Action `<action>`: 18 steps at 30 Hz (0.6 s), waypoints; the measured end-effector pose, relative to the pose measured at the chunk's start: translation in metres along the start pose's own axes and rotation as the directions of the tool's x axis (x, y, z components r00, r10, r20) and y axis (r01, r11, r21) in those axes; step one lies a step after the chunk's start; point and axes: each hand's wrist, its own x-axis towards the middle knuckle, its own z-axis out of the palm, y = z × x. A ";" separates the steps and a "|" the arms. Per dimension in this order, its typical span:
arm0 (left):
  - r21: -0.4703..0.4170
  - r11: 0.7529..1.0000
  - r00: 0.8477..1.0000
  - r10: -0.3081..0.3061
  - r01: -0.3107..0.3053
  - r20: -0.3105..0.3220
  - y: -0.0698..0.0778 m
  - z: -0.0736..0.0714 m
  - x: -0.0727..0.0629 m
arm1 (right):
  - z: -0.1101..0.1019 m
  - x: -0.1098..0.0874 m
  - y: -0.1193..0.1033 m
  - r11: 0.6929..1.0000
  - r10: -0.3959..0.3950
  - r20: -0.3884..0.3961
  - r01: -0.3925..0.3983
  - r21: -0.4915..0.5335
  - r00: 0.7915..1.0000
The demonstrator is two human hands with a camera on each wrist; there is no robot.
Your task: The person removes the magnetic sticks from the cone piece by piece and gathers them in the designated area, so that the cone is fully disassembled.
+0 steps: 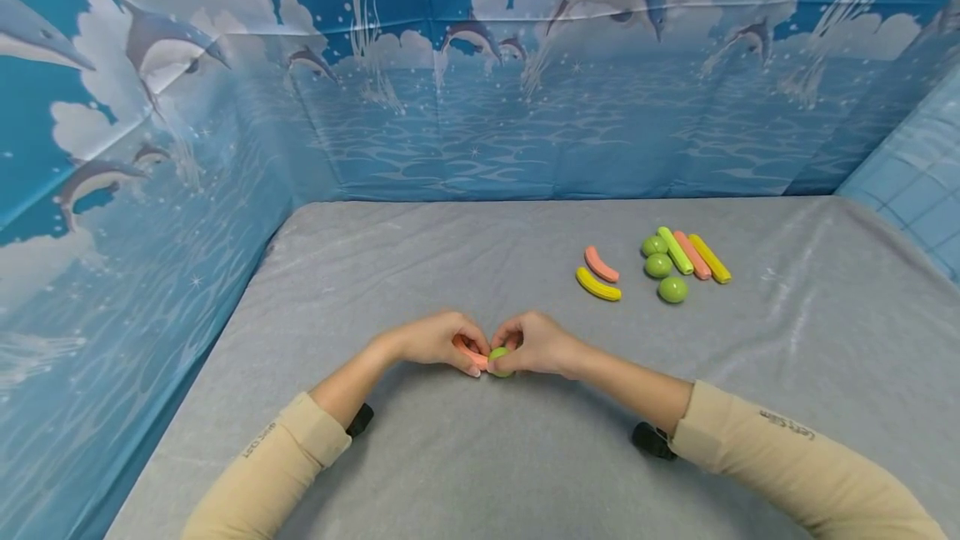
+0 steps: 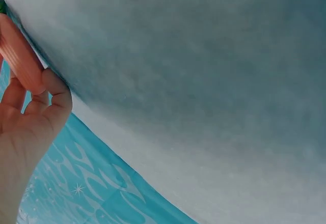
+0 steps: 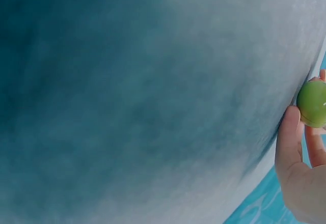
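Observation:
Over the middle of the grey cloth, my left hand (image 1: 442,338) pinches a salmon-pink ribbed stick (image 1: 474,357) between thumb and fingers. In the left wrist view the same stick (image 2: 21,53) slants along the left edge, partly cut off. Right beside it, my right hand (image 1: 542,346) grips a smooth green ball (image 1: 499,362) with thumb and fingertips. The two hands meet almost fingertip to fingertip, the ball right at the stick's right end. At the right edge of the right wrist view the green ball (image 3: 313,104) shows between thumb and fingers.
Farther back to the right lie a curved pink stick (image 1: 601,265) and a curved yellow stick (image 1: 597,284). Beyond them are three green balls (image 1: 658,265) and straight sticks in green (image 1: 675,251), pink (image 1: 692,255) and yellow (image 1: 709,259). A dolphin-print curtain (image 1: 450,123) borders the cloth.

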 end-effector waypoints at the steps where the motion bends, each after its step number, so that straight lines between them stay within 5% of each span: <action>1: -0.011 1.000 1.000 -0.006 0.006 -0.005 0.000 0.000 0.000 | -0.001 0.000 0.000 1.000 -0.007 -0.003 0.007 -0.001 1.000; 18: -0.034 0.999 0.996 -0.033 0.031 -0.080 0.011 0.002 0.003 | -0.013 -0.007 0.000 0.999 -0.049 -0.048 0.049 0.011 0.998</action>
